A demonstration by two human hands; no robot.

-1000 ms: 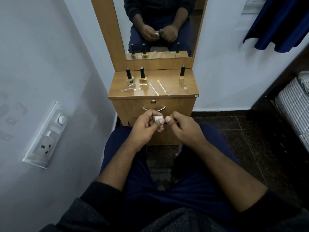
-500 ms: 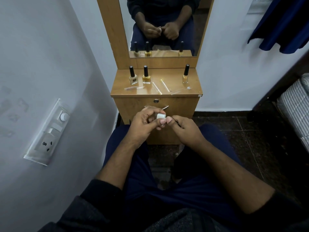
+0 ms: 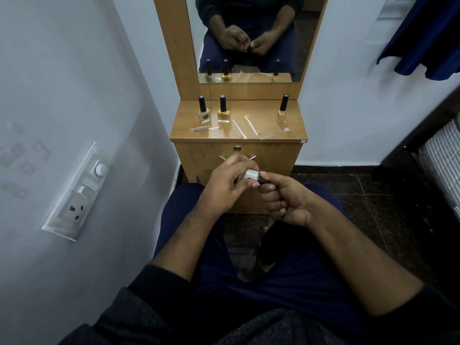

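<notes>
One nail polish bottle gripped by left hand fingers, right hand fingers curled round its black cap, three upright bottles on desk, upper centre.

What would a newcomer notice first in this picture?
The two hands in the middle stand out first: the left hand holds a small pale bottle while the right hand grips its black cap. Behind them, three nail polish bottles stand upright on the wooden dresser top, and the mirror above reflects both hands.
</notes>
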